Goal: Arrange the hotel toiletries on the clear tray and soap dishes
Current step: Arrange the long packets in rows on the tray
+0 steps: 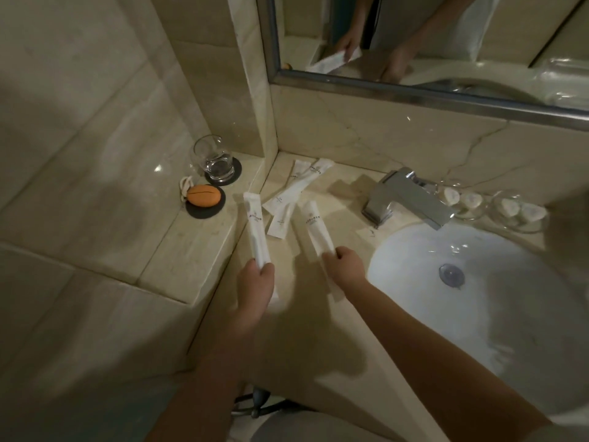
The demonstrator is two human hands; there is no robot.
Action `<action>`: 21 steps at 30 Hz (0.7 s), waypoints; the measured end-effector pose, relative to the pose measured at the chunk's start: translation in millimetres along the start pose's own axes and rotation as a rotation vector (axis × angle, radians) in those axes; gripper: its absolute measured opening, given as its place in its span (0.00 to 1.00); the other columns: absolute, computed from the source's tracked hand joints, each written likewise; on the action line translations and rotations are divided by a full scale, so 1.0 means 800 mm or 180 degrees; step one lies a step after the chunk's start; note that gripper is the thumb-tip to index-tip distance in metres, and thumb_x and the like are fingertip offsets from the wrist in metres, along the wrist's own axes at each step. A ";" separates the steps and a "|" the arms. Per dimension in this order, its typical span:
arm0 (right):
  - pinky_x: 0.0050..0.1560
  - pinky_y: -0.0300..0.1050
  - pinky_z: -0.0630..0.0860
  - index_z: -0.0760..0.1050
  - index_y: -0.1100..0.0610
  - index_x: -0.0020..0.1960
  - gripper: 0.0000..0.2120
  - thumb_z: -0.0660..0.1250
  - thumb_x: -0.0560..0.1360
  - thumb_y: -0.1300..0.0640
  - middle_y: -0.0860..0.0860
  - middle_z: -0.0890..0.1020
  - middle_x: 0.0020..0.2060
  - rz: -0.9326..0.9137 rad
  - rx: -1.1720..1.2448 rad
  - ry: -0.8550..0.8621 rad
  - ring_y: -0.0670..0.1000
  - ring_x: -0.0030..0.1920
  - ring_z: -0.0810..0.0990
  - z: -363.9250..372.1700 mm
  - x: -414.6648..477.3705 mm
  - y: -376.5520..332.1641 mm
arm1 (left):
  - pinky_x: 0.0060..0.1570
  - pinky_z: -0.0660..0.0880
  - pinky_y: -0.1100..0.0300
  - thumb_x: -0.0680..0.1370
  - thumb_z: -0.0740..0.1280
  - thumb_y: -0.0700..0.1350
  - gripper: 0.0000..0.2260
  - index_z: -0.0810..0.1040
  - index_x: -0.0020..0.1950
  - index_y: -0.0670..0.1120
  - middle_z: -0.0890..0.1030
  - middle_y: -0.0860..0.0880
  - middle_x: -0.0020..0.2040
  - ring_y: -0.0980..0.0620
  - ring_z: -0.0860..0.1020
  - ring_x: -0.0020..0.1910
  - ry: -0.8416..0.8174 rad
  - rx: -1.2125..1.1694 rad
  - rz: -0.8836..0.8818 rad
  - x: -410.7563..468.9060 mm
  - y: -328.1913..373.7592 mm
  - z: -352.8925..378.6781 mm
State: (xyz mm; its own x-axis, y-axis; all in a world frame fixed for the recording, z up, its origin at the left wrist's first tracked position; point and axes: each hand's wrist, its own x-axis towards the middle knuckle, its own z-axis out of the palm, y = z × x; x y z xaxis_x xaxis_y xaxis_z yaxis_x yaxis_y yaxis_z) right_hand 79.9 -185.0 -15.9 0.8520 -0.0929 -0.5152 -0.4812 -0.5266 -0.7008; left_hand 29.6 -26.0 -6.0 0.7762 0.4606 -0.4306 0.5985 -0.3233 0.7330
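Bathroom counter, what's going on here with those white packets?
A person stands at the counter with a long white packet in each hand: the left hand grips one packet, the right hand another. More packets lie loose near the corner behind them. Two glass dishes holding small white wrapped items sit behind the tap. No clear tray shows on the counter.

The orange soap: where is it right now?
In the head view, the orange soap sits on a dark coaster on the left ledge, just in front of the drinking glass.
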 end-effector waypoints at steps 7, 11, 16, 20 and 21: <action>0.39 0.46 0.75 0.76 0.58 0.41 0.09 0.63 0.76 0.55 0.55 0.80 0.36 -0.0392 0.0299 -0.0243 0.53 0.35 0.78 -0.082 -0.068 0.048 | 0.34 0.68 0.58 0.78 0.60 0.42 0.05 0.71 0.47 0.41 0.73 0.48 0.37 0.48 0.73 0.38 -0.0021 -0.0245 0.0563 -0.064 0.040 0.034; 0.33 0.35 0.74 0.77 0.62 0.41 0.10 0.64 0.76 0.56 0.52 0.79 0.32 -0.0452 0.0536 -0.0196 0.47 0.30 0.77 -0.145 -0.104 0.091 | 0.34 0.70 0.60 0.78 0.60 0.40 0.04 0.70 0.44 0.43 0.76 0.46 0.37 0.49 0.74 0.35 -0.0356 -0.0405 0.0905 -0.100 0.065 0.070; 0.37 0.42 0.73 0.77 0.60 0.39 0.09 0.66 0.75 0.56 0.52 0.79 0.32 -0.0393 0.0473 0.0095 0.49 0.32 0.77 -0.220 -0.132 0.162 | 0.30 0.67 0.63 0.77 0.63 0.42 0.07 0.70 0.40 0.46 0.71 0.50 0.32 0.52 0.70 0.32 -0.0822 -0.0355 0.1283 -0.145 0.104 0.129; 0.32 0.34 0.67 0.79 0.56 0.40 0.07 0.67 0.74 0.54 0.50 0.77 0.31 -0.0416 0.0084 0.0231 0.45 0.31 0.74 -0.276 -0.154 0.211 | 0.32 0.69 0.70 0.73 0.70 0.47 0.08 0.76 0.47 0.46 0.76 0.53 0.36 0.56 0.73 0.34 -0.1247 -0.0103 0.1583 -0.171 0.136 0.180; 0.33 0.34 0.67 0.79 0.55 0.39 0.07 0.68 0.74 0.54 0.49 0.76 0.31 -0.0408 0.0070 0.0215 0.44 0.31 0.73 -0.288 -0.160 0.223 | 0.34 0.71 0.67 0.72 0.71 0.49 0.10 0.76 0.49 0.47 0.77 0.54 0.38 0.56 0.75 0.36 -0.1418 0.0037 0.1612 -0.178 0.144 0.193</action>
State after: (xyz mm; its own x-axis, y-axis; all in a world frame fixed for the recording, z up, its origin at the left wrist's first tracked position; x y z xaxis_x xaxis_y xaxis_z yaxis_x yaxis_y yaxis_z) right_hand -67.2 -461.8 39.1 0.9183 -0.0832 -0.3870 -0.3715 -0.5191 -0.7697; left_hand 18.2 -256.4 58.4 0.9677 -0.1345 -0.2131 0.1392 -0.4197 0.8969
